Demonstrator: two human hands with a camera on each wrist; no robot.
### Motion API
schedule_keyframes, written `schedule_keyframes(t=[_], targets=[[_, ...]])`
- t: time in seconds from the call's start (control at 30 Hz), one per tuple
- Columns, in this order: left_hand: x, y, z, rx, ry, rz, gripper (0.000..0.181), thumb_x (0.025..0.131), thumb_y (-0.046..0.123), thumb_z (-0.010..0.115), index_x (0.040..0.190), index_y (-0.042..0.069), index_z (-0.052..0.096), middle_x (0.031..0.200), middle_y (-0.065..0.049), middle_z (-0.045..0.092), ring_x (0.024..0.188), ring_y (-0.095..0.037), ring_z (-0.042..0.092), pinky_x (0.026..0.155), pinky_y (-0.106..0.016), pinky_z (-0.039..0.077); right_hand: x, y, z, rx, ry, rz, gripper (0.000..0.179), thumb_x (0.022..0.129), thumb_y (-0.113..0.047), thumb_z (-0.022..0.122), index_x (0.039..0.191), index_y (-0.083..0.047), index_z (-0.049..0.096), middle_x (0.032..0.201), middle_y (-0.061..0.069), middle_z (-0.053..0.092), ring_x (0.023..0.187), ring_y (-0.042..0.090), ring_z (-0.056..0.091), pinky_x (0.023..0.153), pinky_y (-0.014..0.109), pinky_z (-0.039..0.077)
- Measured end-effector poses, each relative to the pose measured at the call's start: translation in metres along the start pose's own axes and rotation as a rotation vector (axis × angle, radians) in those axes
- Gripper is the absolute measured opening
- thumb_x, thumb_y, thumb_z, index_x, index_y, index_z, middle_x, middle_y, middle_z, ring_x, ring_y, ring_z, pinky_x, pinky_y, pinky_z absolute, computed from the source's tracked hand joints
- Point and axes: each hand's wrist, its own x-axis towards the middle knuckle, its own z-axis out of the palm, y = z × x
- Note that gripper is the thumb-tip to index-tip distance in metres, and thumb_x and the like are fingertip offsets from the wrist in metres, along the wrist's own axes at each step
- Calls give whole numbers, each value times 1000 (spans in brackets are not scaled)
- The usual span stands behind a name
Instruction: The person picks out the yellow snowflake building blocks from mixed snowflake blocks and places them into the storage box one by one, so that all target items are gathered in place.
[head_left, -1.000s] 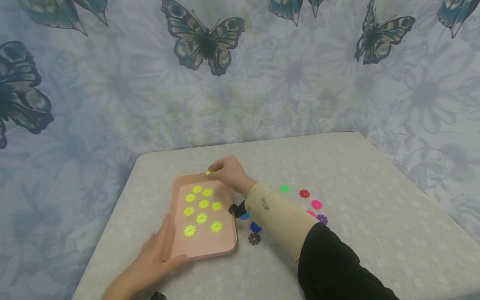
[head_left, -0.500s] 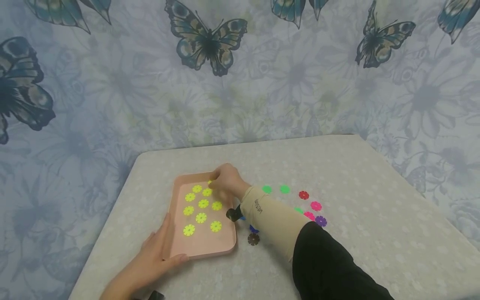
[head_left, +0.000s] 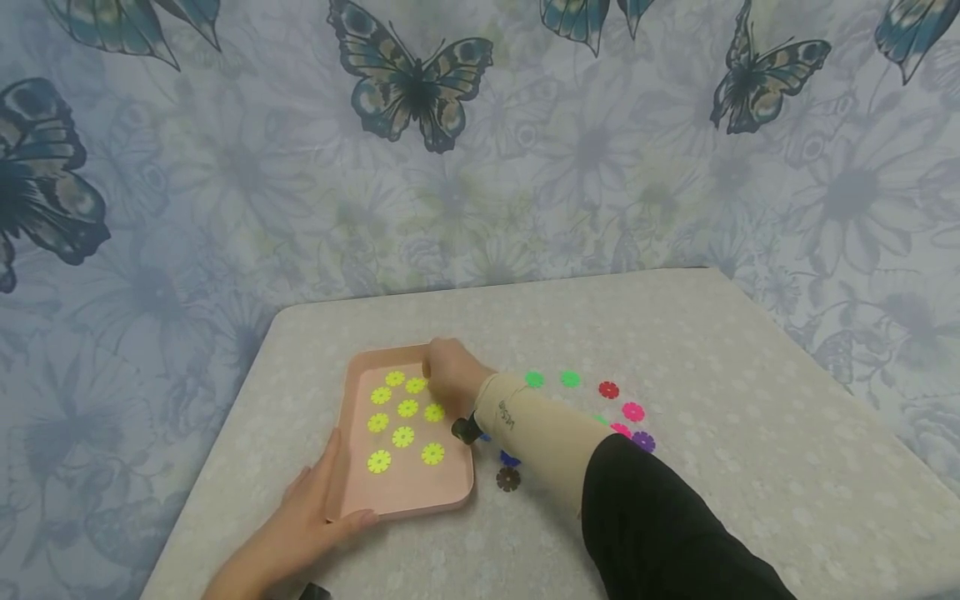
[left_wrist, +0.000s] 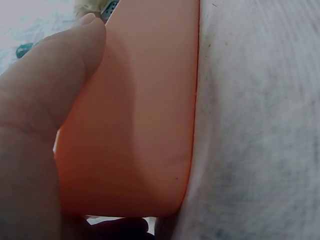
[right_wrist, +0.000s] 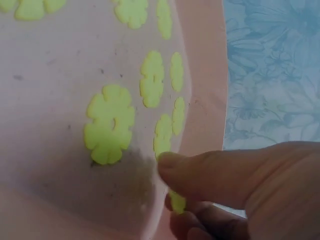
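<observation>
A shallow pink tray stands on the table with several yellow, notched interlocking discs spread over its floor. My left hand holds the near left corner of the tray; the left wrist view shows the thumb lying against its wall. At the far right corner, inside the tray, my right hand reaches low. Its thumb and fingers pinch one yellow interlocking disc, which shows between them in the right wrist view. This disc is hidden behind the hand in the head view.
Right of the tray lie loose discs on the pale tablecloth: green, red, pink, purple, dark blue and brown. The right forearm crosses over some. A butterfly-patterned wall rises behind the table.
My right hand has come from above the tray's far rim down into its far right corner, bringing the yellow disc along. The left hand and the tray have stayed put.
</observation>
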Motion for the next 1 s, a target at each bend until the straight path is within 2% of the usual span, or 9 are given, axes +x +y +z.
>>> schedule_keyframes(t=[0.1, 0.17, 0.3, 0.37, 0.53, 0.7, 1.0], targets=[[1, 1, 0, 2, -4, 0, 126, 85, 58, 77, 165, 8, -6, 170, -27, 7, 154, -52, 15, 120, -73, 7, 1, 1, 2, -44, -9, -24, 22, 92, 5, 64, 77, -11, 65, 70, -1, 53, 65, 14, 46, 55, 24, 40], [1, 2, 0, 1, -7, -5, 126, 85, 58, 77, 165, 8, -6, 170, -27, 7, 154, -51, 16, 120, -73, 7, 2, 1, 4, -55, -3, -22, 23, 95, 2, 63, 77, -12, 62, 69, -2, 51, 64, 14, 45, 56, 24, 39], [2, 2, 0, 11, -21, -27, 126, 85, 59, 76, 165, 10, -8, 171, -26, 7, 154, -50, 16, 120, -73, 6, 5, 2, 8, -96, -2, -24, 19, 100, -4, 61, 84, -12, 66, 75, 0, 59, 69, 15, 52, 62, 25, 44], [3, 2, 1, 22, -15, -23, 127, 85, 60, 76, 165, 10, -8, 170, -26, 9, 154, -50, 17, 119, -74, 7, 4, 1, 9, -146, 7, -40, 16, 100, -5, 61, 88, -12, 68, 82, 0, 64, 75, 15, 55, 67, 24, 46], [3, 1, 2, 32, 8, 6, 126, 85, 60, 76, 165, 8, -6, 169, -28, 11, 153, -51, 20, 118, -75, 10, 3, -1, 8, -266, 29, -92, 14, 100, -5, 60, 91, -12, 68, 86, -1, 65, 78, 14, 53, 71, 22, 45], [3, 1, 2, 27, 7, 1, 126, 85, 59, 77, 165, 10, -7, 170, -27, 10, 154, -51, 18, 118, -75, 9, 1, -2, 9, -295, 30, -124, 13, 100, -4, 61, 93, -12, 68, 85, 0, 64, 77, 14, 52, 70, 22, 45], [2, 0, 1, 22, -9, -21, 126, 85, 60, 76, 166, 12, -9, 171, -25, 8, 155, -50, 16, 119, -74, 8, -5, -9, 4, -342, 9, -116, 8, 96, -4, 67, 100, -11, 70, 89, -1, 66, 78, 13, 54, 71, 22, 46]])
